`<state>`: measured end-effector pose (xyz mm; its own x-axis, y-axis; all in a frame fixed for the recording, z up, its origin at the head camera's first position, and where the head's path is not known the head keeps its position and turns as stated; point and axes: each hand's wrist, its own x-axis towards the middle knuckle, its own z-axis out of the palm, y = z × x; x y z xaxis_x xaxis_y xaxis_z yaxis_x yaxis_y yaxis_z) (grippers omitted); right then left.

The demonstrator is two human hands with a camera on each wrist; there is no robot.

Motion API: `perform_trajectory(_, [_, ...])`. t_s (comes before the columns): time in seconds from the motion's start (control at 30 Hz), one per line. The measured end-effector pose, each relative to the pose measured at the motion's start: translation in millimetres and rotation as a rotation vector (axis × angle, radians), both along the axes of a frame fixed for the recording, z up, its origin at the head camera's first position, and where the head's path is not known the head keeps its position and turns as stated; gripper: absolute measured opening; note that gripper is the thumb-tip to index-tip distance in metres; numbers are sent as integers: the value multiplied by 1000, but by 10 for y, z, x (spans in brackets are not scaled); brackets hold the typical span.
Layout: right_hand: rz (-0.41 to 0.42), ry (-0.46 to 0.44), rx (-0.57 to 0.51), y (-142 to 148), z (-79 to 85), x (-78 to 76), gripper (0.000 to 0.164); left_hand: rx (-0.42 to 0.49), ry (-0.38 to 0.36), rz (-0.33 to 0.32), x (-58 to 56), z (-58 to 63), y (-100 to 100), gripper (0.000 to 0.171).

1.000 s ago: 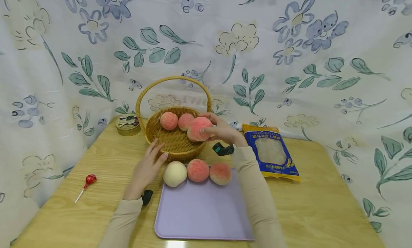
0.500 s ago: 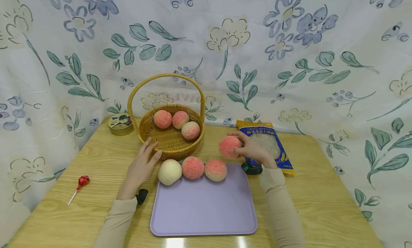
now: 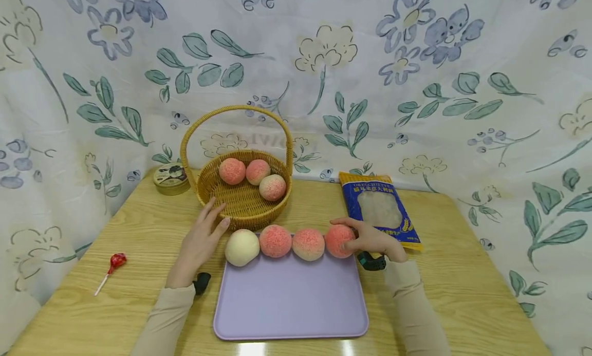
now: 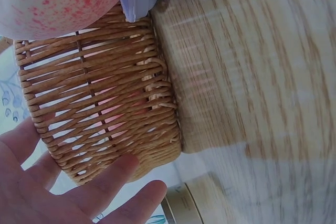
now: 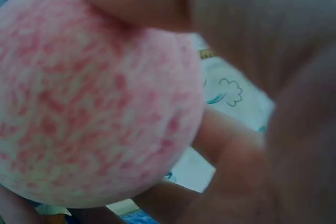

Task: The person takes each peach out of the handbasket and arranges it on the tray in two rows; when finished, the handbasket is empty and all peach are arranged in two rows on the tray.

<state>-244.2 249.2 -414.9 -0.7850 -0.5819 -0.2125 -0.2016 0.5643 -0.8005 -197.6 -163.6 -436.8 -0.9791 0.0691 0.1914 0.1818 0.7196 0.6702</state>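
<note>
My right hand [image 3: 370, 240] grips a pink speckled peach [image 3: 339, 240] at the back right corner of the lilac tray [image 3: 291, 304]. In the right wrist view, thumb and fingers curl round that peach [image 5: 100, 98]. Along the tray's back edge, to its left, are two more pink peaches [image 3: 275, 241] and a pale cream one [image 3: 242, 247]. My left hand [image 3: 199, 243] rests with loose, spread fingers at the front left of the wicker basket [image 3: 231, 202]; the left wrist view has its fingertips against the weave [image 4: 105, 98]. Inside the basket lie three peaches [image 3: 273, 187].
Behind the right hand a blue and yellow pasta bag [image 3: 381, 207] lies on the wooden table [image 3: 462, 284]. A round tin [image 3: 170, 179] stands left of the basket, whose tall handle [image 3: 236, 108] arches over it. A red lollipop [image 3: 116, 262] lies at the left.
My right hand has carried a peach out of the basket, rightward and then toward me, to the row's right end on the tray. The left hand has stayed by the basket.
</note>
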Motion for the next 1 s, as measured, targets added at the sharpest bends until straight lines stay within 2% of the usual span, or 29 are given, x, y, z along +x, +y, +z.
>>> perform_trajectory(0.13, [14, -19, 35, -9, 2, 8, 67, 0, 4, 3, 0, -10, 4, 60])
perform_trajectory(0.43, [-26, -17, 86, -43, 4, 25, 65, -3, 4, 4, -27, -32, 7, 61])
perform_trajectory(0.73, [14, -16, 138, -52, 48, -2, 61, -2, -9, 1, -10, -6, -3, 61])
perform_trajectory(0.87, [34, -25, 163, -66, 125, -39, 61, 2, -20, 3, -10, -7, -7, 61])
perform_trajectory(1.0, [3, 6, 157, -155, 303, -121, 56, 2, -21, 5, -9, -27, -12, 61])
